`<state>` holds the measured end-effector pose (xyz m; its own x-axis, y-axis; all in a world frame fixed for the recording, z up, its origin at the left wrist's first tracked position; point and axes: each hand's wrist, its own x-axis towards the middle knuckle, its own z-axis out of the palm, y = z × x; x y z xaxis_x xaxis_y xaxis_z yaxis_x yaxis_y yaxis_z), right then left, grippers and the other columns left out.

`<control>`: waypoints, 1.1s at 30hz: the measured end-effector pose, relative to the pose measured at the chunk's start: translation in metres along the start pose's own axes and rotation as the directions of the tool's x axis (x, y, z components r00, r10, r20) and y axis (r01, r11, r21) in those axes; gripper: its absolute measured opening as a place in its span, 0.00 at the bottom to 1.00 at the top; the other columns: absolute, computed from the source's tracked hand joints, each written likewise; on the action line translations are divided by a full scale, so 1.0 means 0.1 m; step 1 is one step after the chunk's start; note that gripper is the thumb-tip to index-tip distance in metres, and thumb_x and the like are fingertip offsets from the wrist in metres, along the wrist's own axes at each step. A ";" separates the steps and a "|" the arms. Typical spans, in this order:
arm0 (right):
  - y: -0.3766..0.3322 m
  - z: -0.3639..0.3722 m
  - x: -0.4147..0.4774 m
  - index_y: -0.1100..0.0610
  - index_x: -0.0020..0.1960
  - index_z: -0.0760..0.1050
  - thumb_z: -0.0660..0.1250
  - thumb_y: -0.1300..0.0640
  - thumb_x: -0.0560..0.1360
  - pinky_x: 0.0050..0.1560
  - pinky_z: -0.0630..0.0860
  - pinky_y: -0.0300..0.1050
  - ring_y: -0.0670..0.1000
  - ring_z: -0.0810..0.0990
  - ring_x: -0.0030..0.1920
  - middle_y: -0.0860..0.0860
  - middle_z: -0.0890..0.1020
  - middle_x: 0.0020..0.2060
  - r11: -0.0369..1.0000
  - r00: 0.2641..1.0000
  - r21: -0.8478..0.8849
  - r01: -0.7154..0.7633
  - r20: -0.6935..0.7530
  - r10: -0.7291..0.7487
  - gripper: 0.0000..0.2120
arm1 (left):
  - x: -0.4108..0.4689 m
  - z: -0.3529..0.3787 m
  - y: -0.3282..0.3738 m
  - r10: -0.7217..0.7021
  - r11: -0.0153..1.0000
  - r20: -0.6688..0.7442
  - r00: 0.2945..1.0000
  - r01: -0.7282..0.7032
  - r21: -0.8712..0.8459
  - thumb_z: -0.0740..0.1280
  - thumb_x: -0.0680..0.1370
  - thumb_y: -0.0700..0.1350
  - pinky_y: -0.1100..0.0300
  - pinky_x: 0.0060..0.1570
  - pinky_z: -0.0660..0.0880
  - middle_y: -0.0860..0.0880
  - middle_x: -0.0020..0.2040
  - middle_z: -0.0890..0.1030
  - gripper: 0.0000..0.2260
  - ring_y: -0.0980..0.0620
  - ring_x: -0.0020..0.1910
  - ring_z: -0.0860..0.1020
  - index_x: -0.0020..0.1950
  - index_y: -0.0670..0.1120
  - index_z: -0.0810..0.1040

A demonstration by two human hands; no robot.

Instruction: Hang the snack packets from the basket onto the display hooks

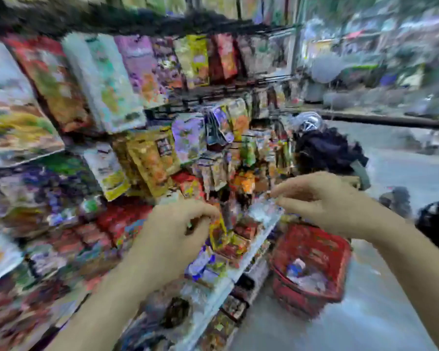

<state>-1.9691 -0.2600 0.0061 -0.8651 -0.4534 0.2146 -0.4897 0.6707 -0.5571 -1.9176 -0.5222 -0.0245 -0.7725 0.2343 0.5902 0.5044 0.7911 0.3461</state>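
Frame heavily blurred. The right hand (pixel 327 201) pinches the upper corner of a pale packet (pixel 264 211) between fingertips and thumb. The packet hangs just left of that hand, between both hands and in front of the display rack (pixel 188 140). It looks translucent white; no print is legible. The left hand (pixel 178 224) has curled fingers; I cannot tell if it holds anything. A red basket (pixel 322 247) stands on the floor below the right hand and contains pale and blue packets (pixel 302 272).
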 end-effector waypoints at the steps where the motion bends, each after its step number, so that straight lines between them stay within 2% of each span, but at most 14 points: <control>1: 0.32 -0.02 -0.09 0.46 0.54 0.81 0.66 0.50 0.77 0.52 0.78 0.47 0.45 0.82 0.49 0.44 0.84 0.49 0.997 0.997 -0.014 -0.081 -0.007 0.081 0.07 | 0.07 0.25 0.00 -0.004 0.999 0.049 0.999 0.006 -0.037 0.66 0.72 0.41 0.80 0.41 0.65 0.62 0.41 0.80 0.09 0.66 0.39 0.75 0.46 0.50 0.84; 4: 1.24 0.00 -0.38 0.47 0.57 0.80 0.67 0.54 0.76 0.53 0.77 0.43 0.44 0.81 0.48 0.44 0.84 0.49 0.942 0.942 0.016 -0.335 -0.033 0.335 0.10 | 0.19 1.00 0.02 -0.059 0.991 0.232 0.971 0.085 -0.102 0.65 0.73 0.42 0.78 0.42 0.68 0.60 0.44 0.82 0.09 0.64 0.45 0.77 0.48 0.50 0.85; 8: 2.28 0.12 -0.71 0.51 0.61 0.77 0.67 0.58 0.77 0.51 0.74 0.39 0.47 0.79 0.52 0.49 0.81 0.55 0.799 0.798 0.164 -0.579 -0.088 0.596 0.14 | 0.35 2.09 -0.18 -0.107 0.971 0.364 0.925 0.176 -0.162 0.67 0.75 0.42 0.76 0.41 0.70 0.62 0.45 0.82 0.08 0.63 0.45 0.77 0.48 0.52 0.85; 11: 2.89 0.20 -0.73 0.52 0.64 0.74 0.66 0.62 0.78 0.42 0.73 0.37 0.52 0.79 0.50 0.55 0.78 0.55 0.674 0.681 0.326 -0.663 -0.114 0.724 0.15 | 0.57 2.86 -0.35 -0.148 0.949 0.447 0.882 0.254 -0.186 0.69 0.76 0.38 0.76 0.43 0.70 0.62 0.44 0.80 0.08 0.64 0.46 0.77 0.49 0.49 0.85; 13: 3.29 0.27 -0.63 0.54 0.67 0.73 0.66 0.61 0.78 0.43 0.72 0.38 0.53 0.79 0.52 0.55 0.78 0.57 0.617 0.618 0.370 -0.694 -0.133 0.775 0.18 | 0.80 3.33 -0.48 -0.149 0.937 0.485 0.862 0.280 -0.210 0.68 0.76 0.38 0.74 0.43 0.71 0.60 0.45 0.81 0.09 0.68 0.44 0.76 0.50 0.49 0.85; 15: 3.67 0.34 -0.46 0.55 0.67 0.73 0.66 0.61 0.78 0.44 0.73 0.40 0.52 0.79 0.51 0.55 0.78 0.57 0.570 0.566 0.402 -0.717 -0.143 0.812 0.18 | 1.05 3.81 -0.65 -0.181 0.917 0.521 0.834 0.335 -0.217 0.68 0.77 0.39 0.76 0.41 0.69 0.58 0.46 0.83 0.08 0.69 0.42 0.76 0.51 0.49 0.84; 19: 4.37 0.58 -0.04 0.56 0.65 0.73 0.65 0.63 0.78 0.35 0.76 0.35 0.51 0.78 0.48 0.56 0.78 0.55 0.459 0.478 0.443 -0.770 -0.075 0.875 0.16 | 1.38 4.76 -0.93 -0.264 0.861 0.608 0.749 0.467 -0.201 0.67 0.77 0.38 0.66 0.46 0.73 0.54 0.48 0.84 0.10 0.57 0.45 0.80 0.51 0.49 0.84; 22: 4.92 0.81 0.25 0.57 0.63 0.73 0.65 0.64 0.78 0.36 0.75 0.30 0.48 0.78 0.44 0.58 0.79 0.53 0.433 0.470 0.427 -0.794 -0.020 0.882 0.15 | 1.54 5.45 -1.06 -0.322 0.800 0.674 0.665 0.572 -0.183 0.65 0.77 0.36 0.56 0.52 0.76 0.51 0.50 0.84 0.10 0.50 0.50 0.81 0.51 0.47 0.84; 24: 5.30 0.97 0.45 0.57 0.60 0.74 0.64 0.66 0.78 0.35 0.73 0.27 0.40 0.78 0.38 0.56 0.79 0.48 0.419 0.475 0.412 -0.809 0.038 0.879 0.12 | 1.58 5.92 -1.17 -0.339 0.786 0.727 0.598 0.604 -0.130 0.64 0.78 0.37 0.56 0.54 0.76 0.51 0.52 0.83 0.10 0.51 0.53 0.80 0.54 0.46 0.83; 26: 5.67 1.19 0.61 0.58 0.58 0.74 0.65 0.67 0.77 0.35 0.71 0.26 0.38 0.77 0.34 0.54 0.79 0.44 0.424 0.491 0.369 -0.827 0.107 0.865 0.11 | 1.55 6.36 -1.28 -0.355 0.777 0.756 0.550 0.623 -0.089 0.64 0.77 0.36 0.56 0.55 0.76 0.51 0.52 0.84 0.11 0.52 0.53 0.81 0.54 0.47 0.83; 27: 5.89 1.31 0.68 0.59 0.59 0.75 0.66 0.66 0.77 0.38 0.73 0.27 0.41 0.78 0.37 0.54 0.80 0.45 0.436 0.498 0.335 -0.835 0.124 0.858 0.12 | 1.52 6.58 -1.33 -0.376 0.764 0.760 0.530 0.641 -0.069 0.64 0.76 0.36 0.55 0.55 0.76 0.51 0.51 0.84 0.12 0.52 0.52 0.81 0.54 0.47 0.83; 29: 6.39 1.60 0.79 0.58 0.61 0.75 0.67 0.65 0.76 0.52 0.77 0.40 0.49 0.80 0.44 0.54 0.83 0.49 0.482 0.539 0.278 -0.831 0.188 0.821 0.14 | 1.43 7.03 -1.44 -0.419 0.729 0.772 0.478 0.684 -0.028 0.63 0.77 0.36 0.55 0.55 0.76 0.50 0.52 0.84 0.12 0.52 0.52 0.81 0.54 0.46 0.83; 30: 6.65 1.75 0.82 0.57 0.62 0.75 0.67 0.64 0.76 0.55 0.76 0.43 0.50 0.80 0.46 0.54 0.83 0.50 0.502 0.552 0.245 -0.830 0.232 0.801 0.15 | 1.38 7.27 -1.50 -0.440 0.718 0.768 0.466 0.696 -0.011 0.63 0.77 0.36 0.56 0.55 0.75 0.50 0.52 0.84 0.12 0.51 0.52 0.80 0.54 0.46 0.83; 33: 7.48 2.32 0.96 0.57 0.66 0.74 0.68 0.60 0.76 0.52 0.72 0.40 0.51 0.80 0.48 0.53 0.83 0.52 0.618 0.622 0.108 -0.779 0.267 0.736 0.18 | 1.18 8.12 -1.73 -0.483 0.711 0.751 0.451 0.702 0.036 0.63 0.76 0.35 0.65 0.52 0.71 0.51 0.52 0.83 0.13 0.52 0.52 0.80 0.55 0.47 0.83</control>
<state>-2.3934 0.0618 -0.5757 -0.8694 0.0554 -0.4910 0.3825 0.7045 -0.5978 -2.4090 -0.1728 -0.6069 -0.8815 0.1480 -0.4485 -0.1973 0.7474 0.6344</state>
